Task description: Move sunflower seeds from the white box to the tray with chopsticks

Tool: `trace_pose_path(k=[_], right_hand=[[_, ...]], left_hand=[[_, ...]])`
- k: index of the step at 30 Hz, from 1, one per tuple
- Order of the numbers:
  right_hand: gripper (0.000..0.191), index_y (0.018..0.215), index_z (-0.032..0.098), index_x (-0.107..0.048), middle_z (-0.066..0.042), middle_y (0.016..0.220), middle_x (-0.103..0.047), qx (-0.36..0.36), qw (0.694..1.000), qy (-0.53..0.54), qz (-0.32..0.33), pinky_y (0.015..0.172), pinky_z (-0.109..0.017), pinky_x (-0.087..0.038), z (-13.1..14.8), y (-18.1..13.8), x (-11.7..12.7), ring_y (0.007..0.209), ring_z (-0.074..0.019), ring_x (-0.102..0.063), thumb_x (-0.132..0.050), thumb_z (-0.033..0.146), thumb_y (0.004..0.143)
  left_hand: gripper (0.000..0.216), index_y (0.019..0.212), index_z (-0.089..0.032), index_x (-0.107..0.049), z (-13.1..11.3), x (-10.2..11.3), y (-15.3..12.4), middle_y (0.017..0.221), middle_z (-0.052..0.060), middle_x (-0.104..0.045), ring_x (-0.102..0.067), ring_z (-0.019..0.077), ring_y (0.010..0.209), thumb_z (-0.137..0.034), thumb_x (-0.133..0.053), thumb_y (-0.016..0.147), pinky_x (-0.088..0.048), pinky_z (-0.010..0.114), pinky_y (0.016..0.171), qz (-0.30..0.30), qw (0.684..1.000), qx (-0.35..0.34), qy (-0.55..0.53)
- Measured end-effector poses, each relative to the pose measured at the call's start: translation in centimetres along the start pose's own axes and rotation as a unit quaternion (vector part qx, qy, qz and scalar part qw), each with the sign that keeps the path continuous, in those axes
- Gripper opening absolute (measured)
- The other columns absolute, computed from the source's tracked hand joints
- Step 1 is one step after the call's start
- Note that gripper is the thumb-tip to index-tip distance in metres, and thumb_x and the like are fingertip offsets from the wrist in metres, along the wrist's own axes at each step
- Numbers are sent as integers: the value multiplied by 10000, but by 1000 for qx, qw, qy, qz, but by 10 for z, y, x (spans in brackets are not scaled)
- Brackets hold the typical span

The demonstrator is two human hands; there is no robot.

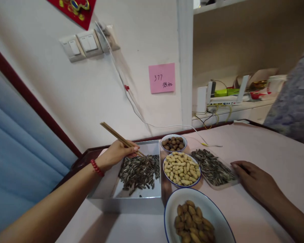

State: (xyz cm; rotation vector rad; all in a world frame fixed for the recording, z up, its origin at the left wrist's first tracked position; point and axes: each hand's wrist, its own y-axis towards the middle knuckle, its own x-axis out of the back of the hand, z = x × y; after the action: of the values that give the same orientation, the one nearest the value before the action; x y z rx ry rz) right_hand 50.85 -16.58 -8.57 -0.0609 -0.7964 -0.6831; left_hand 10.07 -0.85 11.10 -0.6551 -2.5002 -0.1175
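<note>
My left hand, with a red bead bracelet on its wrist, is closed around wooden chopsticks. Their tips point down into sunflower seeds that lie loose in a shallow silver-grey box. At the right, my right hand is curled at the edge of a clear plastic tray. Its thumb meets the tray's rim, while the other fingers are partly hidden. More striped sunflower seeds fill this tray.
Between box and tray stand a bowl of peanuts and a smaller bowl of round brown nuts. Nearer, a white bowl holds almond-like nuts. A white cable ends on the table. A person in patterned clothing is at the right.
</note>
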Motion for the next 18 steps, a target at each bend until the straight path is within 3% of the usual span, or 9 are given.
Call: trace_pose_path(k=[6,18], right_hand=[[494,896,264,-628,-32,1001,-671,-34,999,-19,6,852,-381,-436,-11,3,-3,975,-256,-588,-395,656,707],[519,865,308,-627,-25,1029,-669,-70,997,-35,26,909,-413,-419,-1,2,4,1006,-276,-575,-381,700,630]], left_hand=[[272,854,-110,-694,39,1,11,768,76,-709,-640,179,699,-344,-671,719,-518,297,668,36,996,-8,81],[251,893,-155,-695,70,-11,25,820,63,-717,-654,192,756,-354,-610,765,-511,287,698,45,993,-19,103]])
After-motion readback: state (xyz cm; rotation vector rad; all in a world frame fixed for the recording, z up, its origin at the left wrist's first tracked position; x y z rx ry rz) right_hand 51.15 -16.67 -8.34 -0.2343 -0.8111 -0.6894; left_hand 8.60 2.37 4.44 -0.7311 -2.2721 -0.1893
